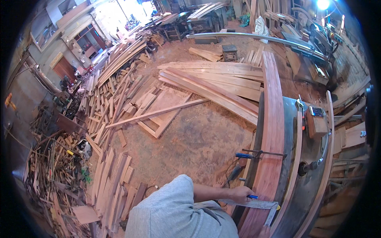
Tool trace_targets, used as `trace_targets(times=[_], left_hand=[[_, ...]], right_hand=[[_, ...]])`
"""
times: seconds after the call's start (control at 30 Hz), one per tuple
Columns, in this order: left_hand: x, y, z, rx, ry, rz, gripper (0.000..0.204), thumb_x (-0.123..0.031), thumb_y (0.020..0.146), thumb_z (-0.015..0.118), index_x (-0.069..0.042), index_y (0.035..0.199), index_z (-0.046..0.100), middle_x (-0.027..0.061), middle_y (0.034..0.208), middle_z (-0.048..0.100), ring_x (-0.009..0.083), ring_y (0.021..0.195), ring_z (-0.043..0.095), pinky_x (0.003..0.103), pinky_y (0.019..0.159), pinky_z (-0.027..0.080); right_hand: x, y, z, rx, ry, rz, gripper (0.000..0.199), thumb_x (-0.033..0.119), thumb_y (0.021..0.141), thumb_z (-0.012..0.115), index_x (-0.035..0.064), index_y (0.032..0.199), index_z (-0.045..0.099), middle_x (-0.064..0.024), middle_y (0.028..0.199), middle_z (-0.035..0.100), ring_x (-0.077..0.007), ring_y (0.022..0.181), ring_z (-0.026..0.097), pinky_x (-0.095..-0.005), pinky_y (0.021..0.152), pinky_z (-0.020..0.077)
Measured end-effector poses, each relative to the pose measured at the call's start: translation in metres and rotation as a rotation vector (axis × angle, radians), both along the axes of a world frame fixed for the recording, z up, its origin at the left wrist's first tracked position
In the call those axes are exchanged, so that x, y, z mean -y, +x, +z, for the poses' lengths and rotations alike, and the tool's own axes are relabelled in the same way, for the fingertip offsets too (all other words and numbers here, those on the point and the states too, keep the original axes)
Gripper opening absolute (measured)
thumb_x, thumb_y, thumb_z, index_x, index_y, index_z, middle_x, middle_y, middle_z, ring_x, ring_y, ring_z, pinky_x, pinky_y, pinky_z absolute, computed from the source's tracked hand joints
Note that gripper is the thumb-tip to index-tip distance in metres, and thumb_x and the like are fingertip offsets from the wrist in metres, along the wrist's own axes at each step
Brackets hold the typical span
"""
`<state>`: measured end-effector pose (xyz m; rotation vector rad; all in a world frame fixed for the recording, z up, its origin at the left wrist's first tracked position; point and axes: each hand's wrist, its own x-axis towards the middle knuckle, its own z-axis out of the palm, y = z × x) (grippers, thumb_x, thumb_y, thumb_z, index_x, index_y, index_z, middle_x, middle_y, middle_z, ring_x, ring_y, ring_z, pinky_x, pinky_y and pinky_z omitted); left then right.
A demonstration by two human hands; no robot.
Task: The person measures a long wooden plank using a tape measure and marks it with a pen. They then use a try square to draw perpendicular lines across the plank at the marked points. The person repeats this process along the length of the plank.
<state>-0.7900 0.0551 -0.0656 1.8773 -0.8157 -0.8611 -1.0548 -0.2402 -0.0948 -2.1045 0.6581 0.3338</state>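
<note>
Closed around a blue pencil or marker (252, 196), the person's one visible hand (242, 193) rests at the near end of a long reddish plank (271, 131), pressing down on the blade of a metal square (254, 204) laid across the wood. Which hand it is I cannot say for sure; it reaches out past the grey sleeve (174, 210), and the other hand is out of sight.

To my eye this is marking out: the square is set, the tip is at the board's edge, and what it calls for now is a steady line drawn along the blade without the square slipping.

That plank lies lengthwise on the machine surface (311, 186), held partway along by a clamp with a blue handle (243, 155). A thin strip (297, 158) lies beside it, and a small wooden block (316, 121) sits further up. Down on the sawdust floor (198, 135), boards (214, 85) and offcuts (109, 182) lie in heaps, none of them in the way of the hand
</note>
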Motion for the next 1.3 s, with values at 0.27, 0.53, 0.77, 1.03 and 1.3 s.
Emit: trace_targets(times=[0.27, 0.53, 0.77, 1.03, 1.3], left_hand=[[-0.005, 0.036, 0.054, 0.024, -0.343, 0.338, 0.022, -0.02, 0.098, 0.064, 0.0, 0.092, 0.071, 0.0131, 0.087, 0.067, 0.0263, 0.079, 0.065, 0.04, 0.072, 0.051], [0.03, 0.042, 0.059, 0.067, -0.202, -0.064, 0.027, -0.024, 0.104, 0.065, -0.001, 0.112, 0.076, 0.0092, 0.096, 0.074, 0.0174, 0.081, 0.069, 0.031, 0.073, 0.054], [0.077, 0.035, 0.046, 0.035, -0.239, -0.072, 0.024, -0.015, 0.093, 0.072, -0.004, 0.114, 0.076, 0.0163, 0.106, 0.076, 0.0289, 0.093, 0.075, 0.036, 0.08, 0.058], [0.096, 0.045, 0.057, 0.249, -0.109, -0.197, 0.021, -0.017, 0.091, 0.07, -0.007, 0.108, 0.078, 0.0147, 0.093, 0.077, 0.0276, 0.082, 0.076, 0.037, 0.075, 0.059], [0.048, 0.058, 0.083, 0.36, 0.224, -0.418, 0.019, -0.021, 0.09, 0.071, -0.015, 0.105, 0.08, 0.0125, 0.084, 0.076, 0.0306, 0.078, 0.074, 0.038, 0.071, 0.059]], right_hand=[[-0.036, 0.039, 0.062, -0.099, -0.062, -0.111, 0.043, 0.039, 0.106, 0.049, -0.0015, 0.11, 0.064, -0.0292, 0.105, 0.066, -0.0446, 0.105, 0.065, -0.0512, 0.088, 0.049], [-0.039, 0.033, 0.06, -0.086, -0.086, -0.142, 0.037, 0.036, 0.107, 0.054, 0.0005, 0.102, 0.064, -0.0202, 0.099, 0.06, -0.0401, 0.099, 0.063, -0.0477, 0.087, 0.0479], [-0.044, 0.036, 0.07, -0.086, -0.069, -0.154, 0.034, 0.033, 0.106, 0.054, 0.0006, 0.103, 0.065, -0.0193, 0.099, 0.059, -0.0402, 0.099, 0.063, -0.0482, 0.087, 0.0476], [-0.043, 0.038, 0.07, -0.111, -0.078, -0.161, 0.032, 0.031, 0.104, 0.056, 0.0016, 0.105, 0.069, -0.019, 0.099, 0.059, -0.0398, 0.098, 0.063, -0.0478, 0.087, 0.0482], [-0.043, 0.04, 0.071, -0.096, -0.073, -0.17, 0.032, 0.03, 0.105, 0.057, -0.0006, 0.103, 0.067, -0.0192, 0.096, 0.059, -0.0397, 0.095, 0.062, -0.0469, 0.085, 0.0474]])
